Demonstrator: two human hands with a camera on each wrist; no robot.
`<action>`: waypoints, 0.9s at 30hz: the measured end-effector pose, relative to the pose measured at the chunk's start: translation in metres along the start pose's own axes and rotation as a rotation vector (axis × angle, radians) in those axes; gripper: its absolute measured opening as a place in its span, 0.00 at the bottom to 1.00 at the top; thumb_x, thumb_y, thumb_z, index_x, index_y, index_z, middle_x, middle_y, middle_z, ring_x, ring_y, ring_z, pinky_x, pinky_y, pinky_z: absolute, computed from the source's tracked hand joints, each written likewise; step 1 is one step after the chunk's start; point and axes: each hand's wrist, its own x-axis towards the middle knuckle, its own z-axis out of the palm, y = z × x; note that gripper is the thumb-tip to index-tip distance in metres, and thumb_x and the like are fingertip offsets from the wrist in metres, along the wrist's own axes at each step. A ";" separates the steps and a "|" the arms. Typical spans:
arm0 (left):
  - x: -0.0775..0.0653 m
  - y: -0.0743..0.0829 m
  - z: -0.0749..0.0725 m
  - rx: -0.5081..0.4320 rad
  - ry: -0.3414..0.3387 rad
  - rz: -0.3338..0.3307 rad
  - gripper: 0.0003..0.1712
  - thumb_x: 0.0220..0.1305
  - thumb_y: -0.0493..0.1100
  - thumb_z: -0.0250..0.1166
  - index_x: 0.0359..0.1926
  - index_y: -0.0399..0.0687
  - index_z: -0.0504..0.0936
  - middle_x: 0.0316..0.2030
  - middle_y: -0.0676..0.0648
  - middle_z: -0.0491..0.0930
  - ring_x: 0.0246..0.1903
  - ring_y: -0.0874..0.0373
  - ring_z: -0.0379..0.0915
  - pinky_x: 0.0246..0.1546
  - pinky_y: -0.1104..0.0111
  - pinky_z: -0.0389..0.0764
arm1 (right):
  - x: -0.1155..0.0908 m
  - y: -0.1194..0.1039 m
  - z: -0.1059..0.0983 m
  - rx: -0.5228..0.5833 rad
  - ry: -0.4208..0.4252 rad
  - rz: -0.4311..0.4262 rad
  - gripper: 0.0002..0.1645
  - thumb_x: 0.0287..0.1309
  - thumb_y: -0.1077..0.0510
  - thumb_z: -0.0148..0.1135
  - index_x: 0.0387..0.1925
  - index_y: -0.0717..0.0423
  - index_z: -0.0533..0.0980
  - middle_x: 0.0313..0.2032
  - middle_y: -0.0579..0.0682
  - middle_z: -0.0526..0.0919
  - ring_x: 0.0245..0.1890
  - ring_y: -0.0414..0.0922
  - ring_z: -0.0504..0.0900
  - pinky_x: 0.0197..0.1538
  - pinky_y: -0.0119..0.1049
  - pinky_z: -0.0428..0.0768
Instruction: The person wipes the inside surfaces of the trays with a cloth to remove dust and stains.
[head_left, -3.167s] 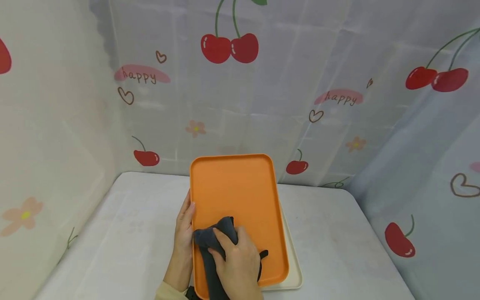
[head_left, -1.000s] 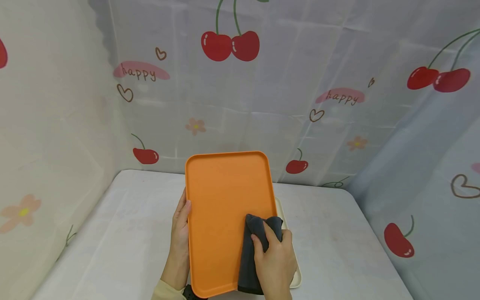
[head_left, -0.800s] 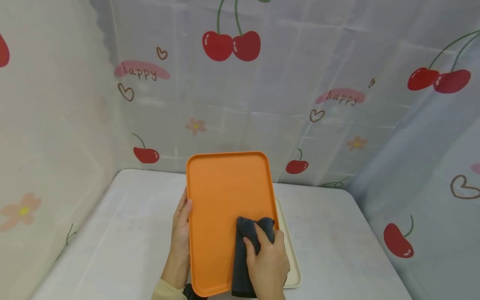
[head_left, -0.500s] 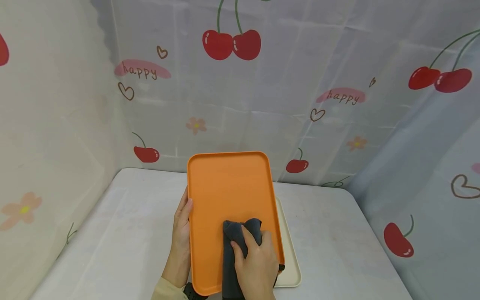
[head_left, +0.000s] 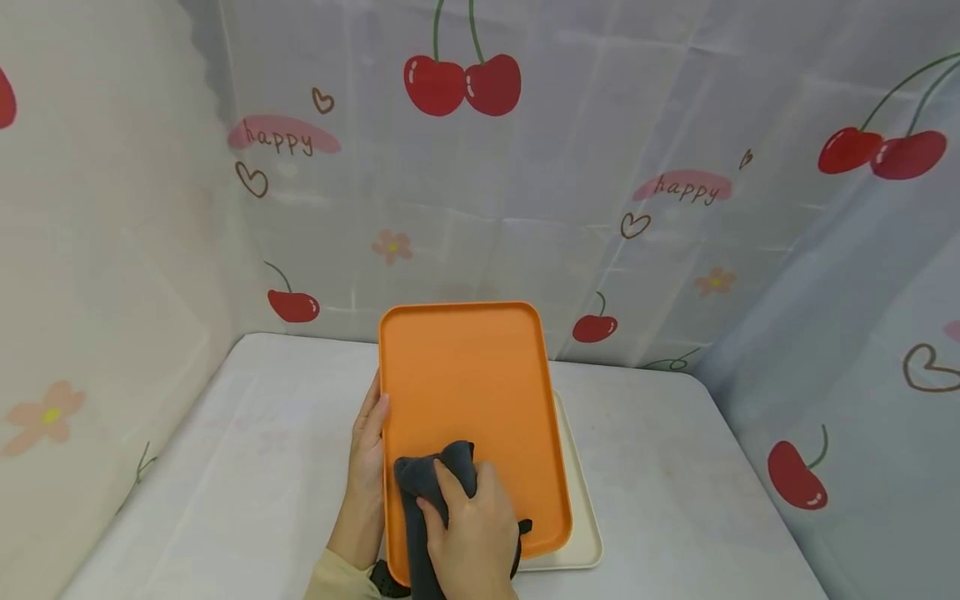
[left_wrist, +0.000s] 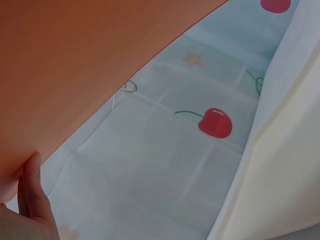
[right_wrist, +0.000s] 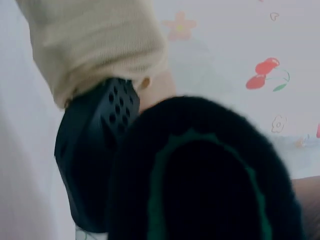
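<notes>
An orange rectangular tray point(head_left: 472, 383) is held up, tilted toward the head camera. My left hand point(head_left: 366, 467) grips it by its left edge, thumb at the rim and the other fingers behind. In the left wrist view those fingers point(left_wrist: 37, 200) press against the tray's underside point(left_wrist: 90, 60). My right hand point(head_left: 476, 533) holds a bunched dark grey cloth point(head_left: 420, 481) against the tray's lower left area, the thumb and forefinger pinching its folds. In the right wrist view the dark cloth point(right_wrist: 200, 117) fills the lower middle and hides the fingers.
A cream tray point(head_left: 582, 508) lies on the white table point(head_left: 675, 467), partly hidden under the orange one. Curtains point(head_left: 465, 183) printed with cherries stand behind and at both sides. A black device point(right_wrist: 95, 155) sits at the left wrist beside the beige sleeve point(right_wrist: 100, 45).
My right hand has swept the cloth leftward across the orange tray, from its right edge to its lower left. The left hand keeps its grip, and the tray has shifted slightly right.
</notes>
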 end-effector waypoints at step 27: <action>-0.003 0.001 0.000 0.057 -0.024 -0.002 0.32 0.80 0.47 0.40 0.78 0.54 0.42 0.65 0.64 0.69 0.60 0.69 0.71 0.59 0.73 0.75 | -0.004 0.002 0.000 0.066 0.031 -0.057 0.31 0.31 0.46 0.83 0.45 0.38 0.85 0.32 0.47 0.75 0.24 0.37 0.70 0.25 0.27 0.71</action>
